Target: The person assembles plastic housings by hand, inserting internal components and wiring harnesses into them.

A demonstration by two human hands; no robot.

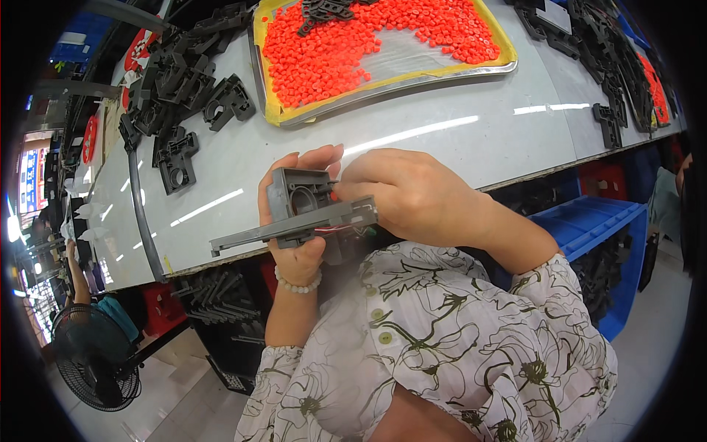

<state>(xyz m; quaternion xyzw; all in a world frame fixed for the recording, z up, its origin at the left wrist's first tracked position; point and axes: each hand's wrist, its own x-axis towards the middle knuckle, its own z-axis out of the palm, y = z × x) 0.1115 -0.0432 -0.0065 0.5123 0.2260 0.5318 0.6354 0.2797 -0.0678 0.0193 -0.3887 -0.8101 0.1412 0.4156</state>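
Left fingers (318, 157): curled round the grey part (291, 199), hand beneath and behind it, thumb at its lower edge; closed on it.
Right fingers (357, 169): bent in at the part's right side, by a small red bit (334, 196); tips partly hidden, so I cannot tell whether they pinch it or only touch it.
Grey part: just left of the frame's centre, held up off the worktop (442, 136), its long bar slanting up to the right; the left grip probably steadies it, leaving the right fingers free for close work.
Tray (254, 55): top centre, holding loose red caps (317, 66); its raised rim likely stops them rolling off.
Dark parts (173, 81): heaped upper left, beside the tray, seemingly to be within reach.
Blue crate (589, 217): right of the frame, below worktop level, with more dark pieces inside.
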